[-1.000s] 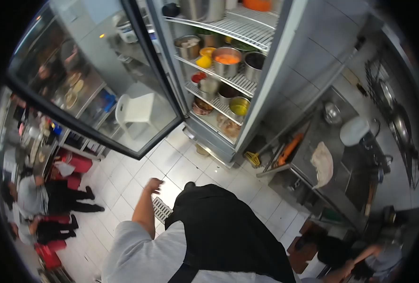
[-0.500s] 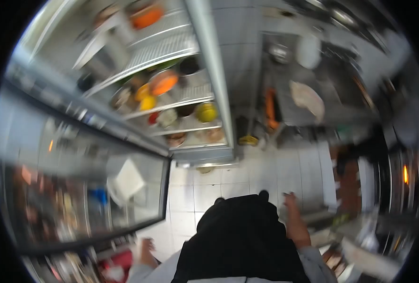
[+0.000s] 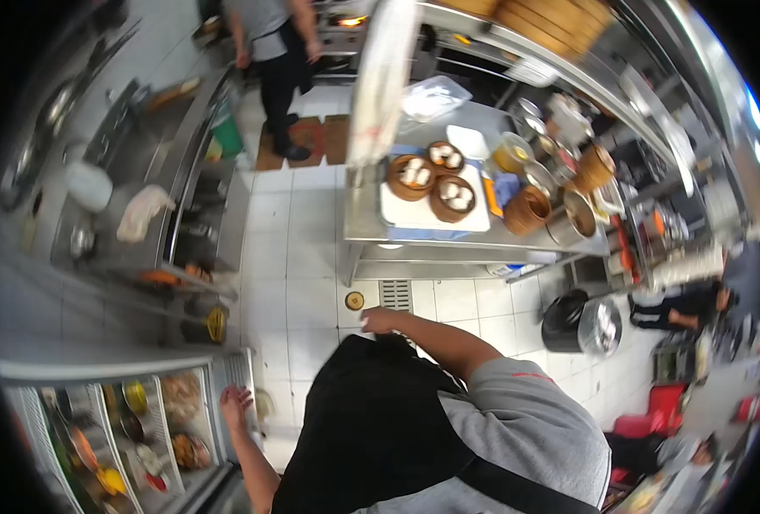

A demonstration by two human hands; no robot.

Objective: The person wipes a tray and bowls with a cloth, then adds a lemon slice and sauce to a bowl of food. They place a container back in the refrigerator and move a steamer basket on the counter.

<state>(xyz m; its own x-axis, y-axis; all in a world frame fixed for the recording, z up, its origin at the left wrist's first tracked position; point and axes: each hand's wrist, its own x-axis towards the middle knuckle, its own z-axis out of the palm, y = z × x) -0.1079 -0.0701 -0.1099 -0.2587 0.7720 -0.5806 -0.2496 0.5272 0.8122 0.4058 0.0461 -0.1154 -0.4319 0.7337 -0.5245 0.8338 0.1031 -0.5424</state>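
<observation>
My left hand [image 3: 236, 404] is open beside the open fridge [image 3: 241, 368] at the lower left, its fingers apart and nothing in them. In front of my black apron is my right hand [image 3: 381, 320], over the tiled floor near a drain grate [image 3: 395, 295]. Its fingers are too small and blurred to read, and no object shows in it. Beyond it, a steel table [image 3: 482, 244] holds a white tray [image 3: 397, 214] with bamboo baskets [image 3: 442, 210] of white, round food pieces.
A steel sink counter [image 3: 131, 248] bears a pale slab of food [image 3: 143, 212] at the left. A person [image 3: 277, 51] stands at the top, near a lit stove. Right of the table is a black bin [image 3: 564, 321]; two more people appear farther right.
The view has swung to the right, so the fridge now lies at the lower left and the table with baskets has come into view. My right hand has moved in front of my body.
</observation>
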